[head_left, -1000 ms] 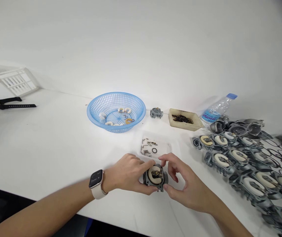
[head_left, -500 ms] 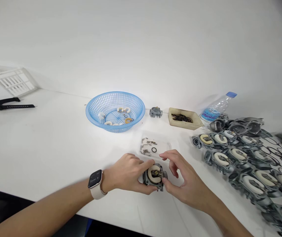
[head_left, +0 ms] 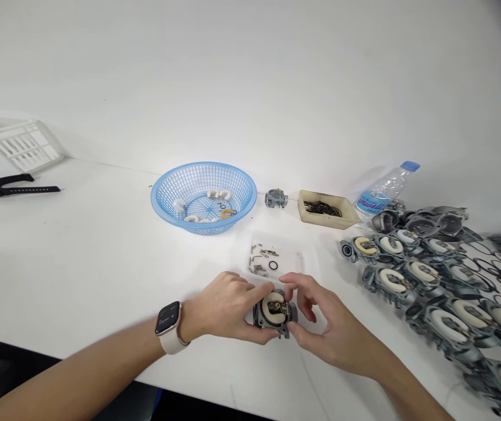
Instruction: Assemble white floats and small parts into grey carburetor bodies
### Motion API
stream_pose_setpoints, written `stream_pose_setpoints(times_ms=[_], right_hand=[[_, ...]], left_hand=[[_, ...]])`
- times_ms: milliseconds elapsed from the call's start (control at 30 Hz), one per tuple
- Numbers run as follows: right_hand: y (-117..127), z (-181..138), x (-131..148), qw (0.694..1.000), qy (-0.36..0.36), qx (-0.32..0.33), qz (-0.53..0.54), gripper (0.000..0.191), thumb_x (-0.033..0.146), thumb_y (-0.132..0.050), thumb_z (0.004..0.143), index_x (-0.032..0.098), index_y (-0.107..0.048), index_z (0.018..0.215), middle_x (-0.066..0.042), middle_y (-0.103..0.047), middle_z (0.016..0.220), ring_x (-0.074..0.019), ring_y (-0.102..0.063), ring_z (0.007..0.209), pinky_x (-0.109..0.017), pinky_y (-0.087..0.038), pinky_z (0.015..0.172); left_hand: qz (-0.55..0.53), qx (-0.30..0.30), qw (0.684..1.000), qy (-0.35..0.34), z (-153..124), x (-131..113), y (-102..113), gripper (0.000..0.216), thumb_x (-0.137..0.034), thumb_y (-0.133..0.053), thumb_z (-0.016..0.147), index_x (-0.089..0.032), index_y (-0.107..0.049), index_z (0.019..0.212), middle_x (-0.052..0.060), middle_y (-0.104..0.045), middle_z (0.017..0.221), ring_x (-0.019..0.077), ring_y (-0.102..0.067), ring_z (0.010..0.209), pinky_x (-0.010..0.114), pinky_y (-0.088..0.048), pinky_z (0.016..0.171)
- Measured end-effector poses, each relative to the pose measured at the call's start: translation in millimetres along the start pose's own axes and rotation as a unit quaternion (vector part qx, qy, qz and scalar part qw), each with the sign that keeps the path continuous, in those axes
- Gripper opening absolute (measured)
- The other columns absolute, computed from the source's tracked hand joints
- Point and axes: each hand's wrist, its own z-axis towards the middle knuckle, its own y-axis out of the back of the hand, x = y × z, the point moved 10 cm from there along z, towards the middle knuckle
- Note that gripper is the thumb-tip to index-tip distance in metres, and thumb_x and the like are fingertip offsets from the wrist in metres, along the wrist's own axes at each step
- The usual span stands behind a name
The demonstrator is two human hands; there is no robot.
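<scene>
far left, by the wall: a white rack (head_left: 22, 146) with a black strap (head_left: 31, 190) at its corner. next along the bench (head_left: 101, 251), a blue basket (head_left: 155, 202) containing several white rings and one orange one.

left hand (head_left: 230, 307), wrist wearing a watch (head_left: 168, 318): holding the metal part (head_left: 275, 313), thumb along its near edge and forefinger along the far one. the part is low over the bench or resting on it, cannot tell which; white ring (head_left: 266, 310) and brass bits face up.

just beyond the part: a clear tray (head_left: 294, 263), small metal pins (head_left: 270, 252) and a black ring (head_left: 269, 265) inside. behind, near the wall, a smaller casting (head_left: 275, 199).

right hand (head_left: 324, 321): thumb and fingers spread wide, curved round the part's right side. thumb appears to touch that edge; forefinger contact at the far corner unclear.

further right: a tan box (head_left: 329, 221) of dark loops, a tilted bottle (head_left: 384, 190), then rows of similar castings (head_left: 370, 278).

handling, judged: stiff, dense for its size, perhaps slick if oily. best gripped by the outer metal walls, as the left hand does; white ring looks light and easily bent, so keep pressure off it.
</scene>
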Motion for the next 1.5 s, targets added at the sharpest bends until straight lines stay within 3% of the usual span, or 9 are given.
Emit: stream_pose_setpoints(times_ms=[100, 267, 400, 600, 800, 1000, 1367, 1500], right_hand=[[-3, 0, -3, 1.000, -0.013, 0.012, 0.018, 0.066, 0.011, -0.060, 0.083, 0.037, -0.040, 0.140, 0.000, -0.056, 0.101, -0.0151, -0.052, 0.073, -0.028, -0.049, 0.063], [6, 0, -2, 0.999, 0.011, -0.042, -0.014, 0.062, 0.012, -0.060, 0.085, 0.037, -0.041, 0.138, -0.002, -0.053, 0.115, -0.0139, -0.047, 0.072, -0.033, -0.050, 0.072], [-1, -1, -6, 1.000, -0.002, -0.004, -0.004, 0.063, 0.011, -0.059, 0.084, 0.037, -0.041, 0.139, 0.000, -0.057, 0.105, -0.0145, -0.049, 0.072, -0.031, -0.050, 0.070], [-2, 1, 1, 1.000, 0.011, 0.001, -0.005, 0.063, 0.008, -0.058, 0.083, 0.036, -0.043, 0.137, 0.001, -0.057, 0.099, -0.0147, -0.051, 0.072, -0.029, -0.050, 0.066], [4, 1, 0, 0.999, 0.012, -0.027, -0.026, 0.058, 0.012, -0.058, 0.085, 0.038, -0.044, 0.135, -0.002, -0.052, 0.117, -0.0141, -0.050, 0.073, -0.033, -0.050, 0.070], [-4, -1, -2, 1.000, 0.004, 0.017, 0.023, 0.066, 0.010, -0.059, 0.083, 0.039, -0.041, 0.139, 0.002, -0.056, 0.098, -0.0155, -0.050, 0.075, -0.031, -0.049, 0.069], [-2, 1, 6, 1.000, 0.017, 0.021, 0.008, 0.065, 0.007, -0.058, 0.081, 0.038, -0.043, 0.137, 0.002, -0.055, 0.098, -0.0148, -0.050, 0.075, -0.029, -0.047, 0.067], [2, 2, 6, 1.000, 0.014, -0.006, -0.017, 0.060, 0.006, -0.055, 0.083, 0.039, -0.047, 0.132, 0.002, -0.055, 0.105, -0.0139, -0.047, 0.071, -0.029, -0.046, 0.067]], left_hand=[[0.002, -0.003, 1.000, -0.002, -1, -1, 0, 0.057, -0.063, -0.060, 0.084, -0.020, -0.055, 0.121, -0.002, -0.067, 0.063, 0.0197, -0.066, 0.053, 0.027, -0.043, 0.052], [-0.002, -0.001, 1.000, 0.002, -1, 0, 0, 0.058, -0.064, -0.060, 0.084, -0.020, -0.056, 0.121, -0.001, -0.068, 0.065, 0.0206, -0.067, 0.054, 0.028, -0.043, 0.052], [-0.002, 0.006, 1.000, 0.002, 0, 0, -1, 0.057, -0.063, -0.060, 0.085, -0.020, -0.054, 0.123, -0.002, -0.067, 0.063, 0.0201, -0.066, 0.053, 0.027, -0.043, 0.052], [-0.007, 0.008, 1.000, 0.003, 1, 0, 1, 0.057, -0.061, -0.060, 0.086, -0.022, -0.054, 0.126, -0.002, -0.068, 0.065, 0.0205, -0.068, 0.056, 0.027, -0.045, 0.054], [0.000, 0.006, 1.000, 0.007, 1, 2, 0, 0.058, -0.064, -0.060, 0.084, -0.020, -0.056, 0.121, -0.002, -0.068, 0.064, 0.0209, -0.066, 0.054, 0.029, -0.044, 0.052], [-0.015, 0.018, 1.000, 0.008, 0, 0, 0, 0.058, -0.061, -0.062, 0.085, -0.022, -0.055, 0.128, -0.001, -0.070, 0.068, 0.0218, -0.069, 0.058, 0.028, -0.045, 0.054], [-0.005, 0.014, 1.000, 0.005, -1, 1, -1, 0.060, -0.063, -0.060, 0.086, -0.021, -0.056, 0.129, -0.002, -0.067, 0.063, 0.0203, -0.066, 0.053, 0.028, -0.042, 0.052], [-0.005, 0.009, 1.000, 0.006, 0, 0, 1, 0.058, -0.062, -0.061, 0.085, -0.021, -0.057, 0.126, -0.002, -0.068, 0.064, 0.0210, -0.067, 0.055, 0.029, -0.043, 0.052]])
